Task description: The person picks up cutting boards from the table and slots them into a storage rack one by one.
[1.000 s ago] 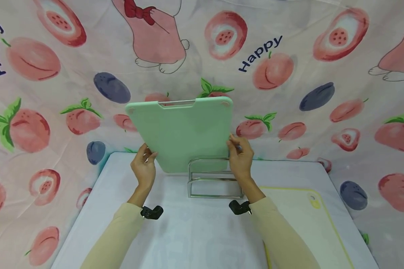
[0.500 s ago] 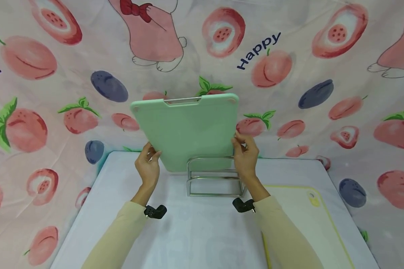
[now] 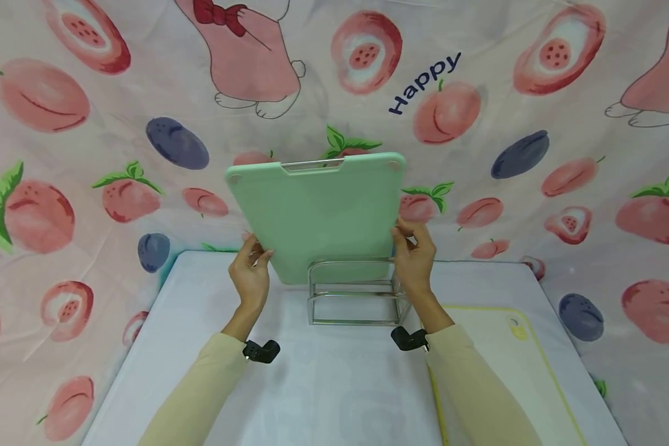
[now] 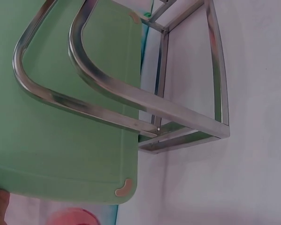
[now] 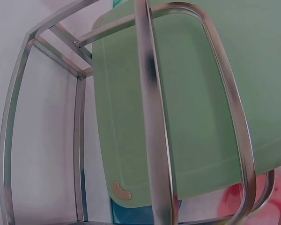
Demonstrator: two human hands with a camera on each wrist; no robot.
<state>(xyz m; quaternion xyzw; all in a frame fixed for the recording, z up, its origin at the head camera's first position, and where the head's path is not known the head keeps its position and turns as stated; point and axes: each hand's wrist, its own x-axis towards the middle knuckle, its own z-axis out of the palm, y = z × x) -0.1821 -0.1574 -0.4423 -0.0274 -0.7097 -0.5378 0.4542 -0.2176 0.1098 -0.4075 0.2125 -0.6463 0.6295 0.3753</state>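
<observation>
As fingers [image 3: 414, 228] grip, green board [image 3: 318, 214], round-cornered

A pale-green, rounded rectangular board [image 3: 318, 210], a metal bar across its top notch, stands roughly upright between left hand [image 3: 251, 272] and right hand [image 3: 416, 257] — gripped at both side edges. A silver looped-bar metal rack [image 3: 354, 293] stands just beside the right hand — two loops before the board.

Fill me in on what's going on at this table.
A person's left hand and right hand hold a green board by its side edges. It leans behind front loops of a metal rack, sticking out past the rack's left side. A yellow-edged board lies flat on the table at right.
</observation>
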